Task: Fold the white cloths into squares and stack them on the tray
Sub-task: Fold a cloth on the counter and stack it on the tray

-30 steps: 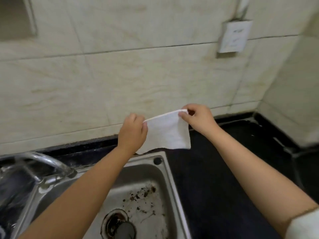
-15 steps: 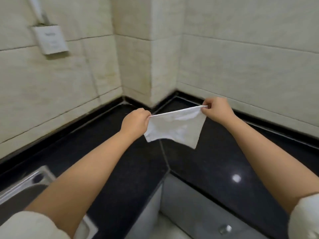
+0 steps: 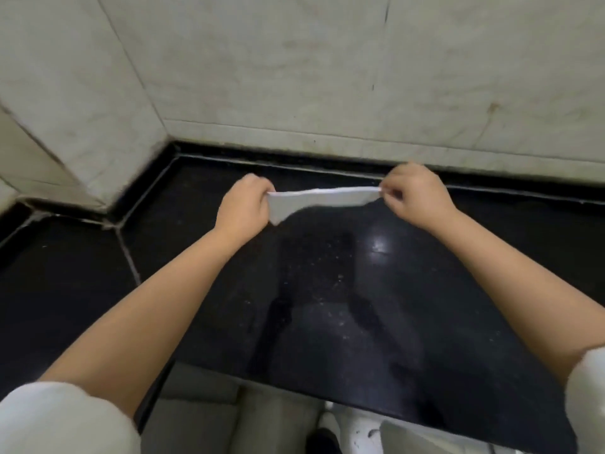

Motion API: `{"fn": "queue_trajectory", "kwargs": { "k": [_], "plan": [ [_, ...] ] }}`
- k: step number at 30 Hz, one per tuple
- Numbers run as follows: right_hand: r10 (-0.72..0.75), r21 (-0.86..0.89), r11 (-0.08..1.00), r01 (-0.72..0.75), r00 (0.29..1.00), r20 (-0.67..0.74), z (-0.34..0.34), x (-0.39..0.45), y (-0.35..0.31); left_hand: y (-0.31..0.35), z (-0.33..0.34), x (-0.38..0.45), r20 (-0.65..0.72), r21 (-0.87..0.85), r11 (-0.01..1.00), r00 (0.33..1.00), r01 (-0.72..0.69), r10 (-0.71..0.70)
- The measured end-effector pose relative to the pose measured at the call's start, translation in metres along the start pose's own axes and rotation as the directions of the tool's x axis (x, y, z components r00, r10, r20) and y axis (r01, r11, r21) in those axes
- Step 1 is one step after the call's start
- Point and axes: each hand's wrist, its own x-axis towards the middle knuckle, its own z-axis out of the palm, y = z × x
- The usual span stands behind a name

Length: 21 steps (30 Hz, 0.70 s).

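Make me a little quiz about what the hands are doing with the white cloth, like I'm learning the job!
1. True or false: the white cloth lies flat on the black counter.
2. Which hands hold the cloth? A) only the left hand B) only the right hand C) both
3. Fill in: behind the counter stands a pale tiled ____.

Key:
1. False. The cloth is held in the air, stretched between the hands.
2. C. Each hand pinches one end.
3. wall. No tray is in view.
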Motion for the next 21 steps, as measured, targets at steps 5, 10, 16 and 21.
{"fn": "queue_trajectory", "kwargs": {
  "k": [5,10,16,21],
  "plan": [
    [-0.042,0.014,0.999,0.04,0.837,0.545,0.043,-0.09,0.033,-0.008,0.059,-0.057,0.536,-0.029,0.992,0.836,-0.125,0.121],
    [-0.024,0.173,0.934,-0.313,0.428,0.904,0.067,-0.139,0.029,-0.012,0.099,-0.094,0.908,-0.006,0.993,0.415,-0.12,0.056],
    [0.079,0.15,0.846,-0.512,0.398,0.914,0.074,-0.139,0.047,-0.011,0.107,-0.069,0.897,-0.027,0.999,0.441,-0.035,0.04],
    [0.325,0.097,0.854,-0.512,0.669,0.669,0.098,-0.114,0.058,-0.015,0.125,-0.036,0.65,0.066,0.995,0.754,0.073,-0.099]
  ]
}}
